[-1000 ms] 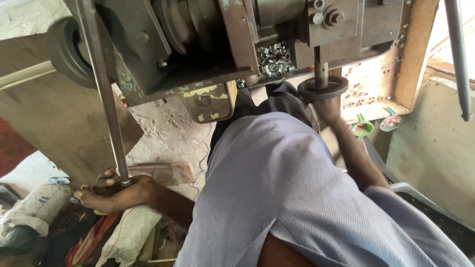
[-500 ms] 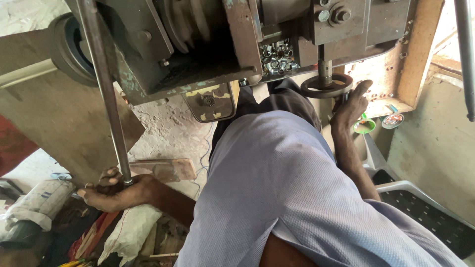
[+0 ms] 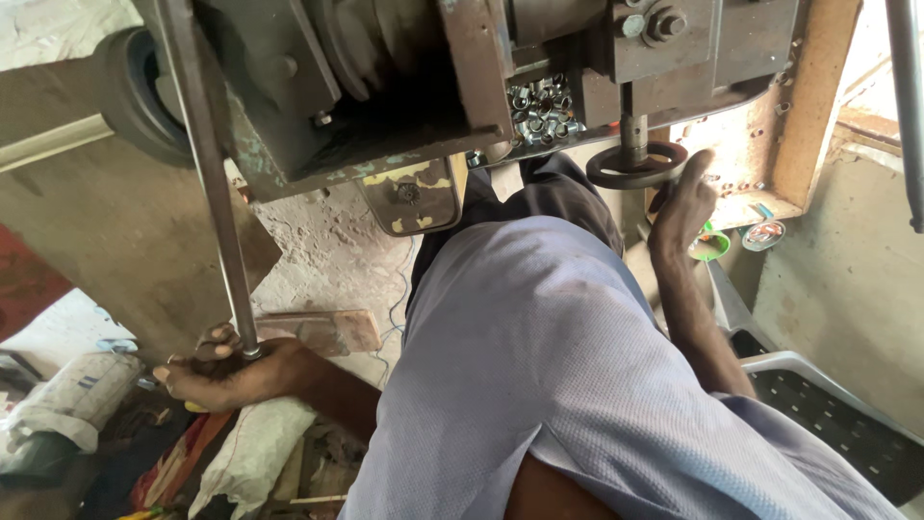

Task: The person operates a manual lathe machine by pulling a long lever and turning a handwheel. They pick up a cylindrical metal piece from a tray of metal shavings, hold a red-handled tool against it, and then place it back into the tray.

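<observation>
The right hand (image 3: 681,207) has come off the small black handwheel (image 3: 635,165) since a second ago: then it sat cupped under the rim, now it hangs just below and to the right of it, fingers loosely spread with the tips near the wheel's edge, gripping nothing. Whether a fingertip still brushes the rim I can't quite make out from here. The left hand (image 3: 226,371) has not shifted; it is curled low around the foot of the long steel lever rod (image 3: 207,183), fingers wrapped close about its lower end.

The rod is a plain grey bar, dull and smooth, running up to the machine body (image 3: 318,106), a heavy block of worn, dark metal with chipped greenish paint along its lower edge. A heap of bright, shiny metal nuts (image 3: 539,106) lies on a ledge beside the wheel's spindle. A rusty orange frame (image 3: 804,116) stands to the right.

Beside the left hand lies a reddish wooden block (image 3: 318,329) on the rough concrete floor, and a pale cloth sack (image 3: 255,453) below it. Right of the right hand sit a round green lid (image 3: 710,246) and a small round tin (image 3: 763,234).
</observation>
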